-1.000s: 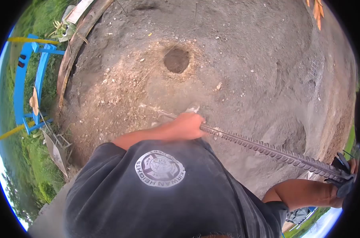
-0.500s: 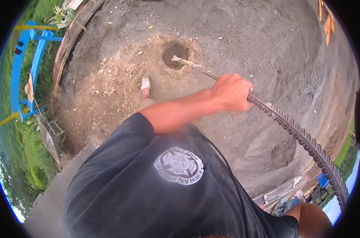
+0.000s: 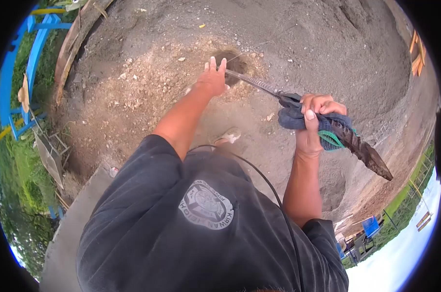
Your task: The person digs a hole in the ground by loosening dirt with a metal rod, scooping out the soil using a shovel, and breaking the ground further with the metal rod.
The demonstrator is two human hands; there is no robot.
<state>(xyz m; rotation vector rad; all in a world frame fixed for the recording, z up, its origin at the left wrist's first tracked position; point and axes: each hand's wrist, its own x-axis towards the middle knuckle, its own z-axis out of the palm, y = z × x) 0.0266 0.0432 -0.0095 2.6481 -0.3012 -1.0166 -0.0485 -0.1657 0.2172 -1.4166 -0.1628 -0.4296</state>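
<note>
Gravelly bare earth (image 3: 142, 92) spreads across most of the view, paler and stonier around a round hole. Below it is the wearer's dark T-shirt (image 3: 147, 219), a pale Kirwan Heights emblem (image 3: 207, 204) on its chest. A grey slab (image 3: 74, 238) lies at lower left, and farther up that side stands a blue frame (image 3: 39, 48). The ribbed steel bar (image 3: 361, 146) slants from the hole (image 3: 236, 63) up toward the right, its thick end nearest the camera; how deep the other end reaches cannot be told. A black cord (image 3: 281, 208) curves down over the shirt. The right hand (image 3: 318, 117) grips the bar through a bunched blue-grey glove (image 3: 292, 118) with green edging. The left hand (image 3: 213, 80), fingers spread and holding nothing, is beside the hole; whether it touches the bar is unclear
</note>
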